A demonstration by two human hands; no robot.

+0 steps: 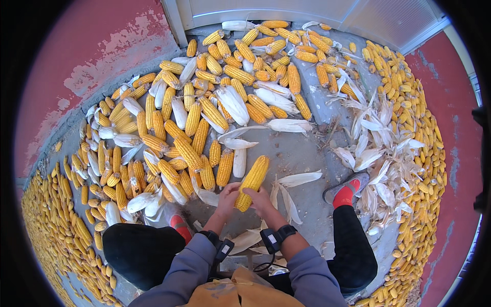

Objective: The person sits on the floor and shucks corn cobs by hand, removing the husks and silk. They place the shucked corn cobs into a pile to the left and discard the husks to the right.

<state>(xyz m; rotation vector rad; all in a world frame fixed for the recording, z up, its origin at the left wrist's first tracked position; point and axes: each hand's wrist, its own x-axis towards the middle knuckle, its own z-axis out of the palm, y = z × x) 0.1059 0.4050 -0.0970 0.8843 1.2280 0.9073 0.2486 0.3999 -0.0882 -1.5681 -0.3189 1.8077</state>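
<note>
Between my hands is a yellow ear of corn [254,180], bare of husk, tilted with its far end up and to the right. My left hand [229,196] grips its left side near the lower end. On the other side, my right hand [261,199] closes on it with the thumb laid across the kernels. Just beyond and to the left lies a heap of corn ears [188,153], some bare, some still in pale husk. Loose dry husk leaves [289,203] lie on the concrete floor [291,153] beside my right hand.
A pile of stripped husks [378,153] lies by my right shoe [347,188]. Bare cobs are banked along the red wall [452,153] at right, and more spread out at lower left [57,230]. A metal door [307,11] closes off the far side.
</note>
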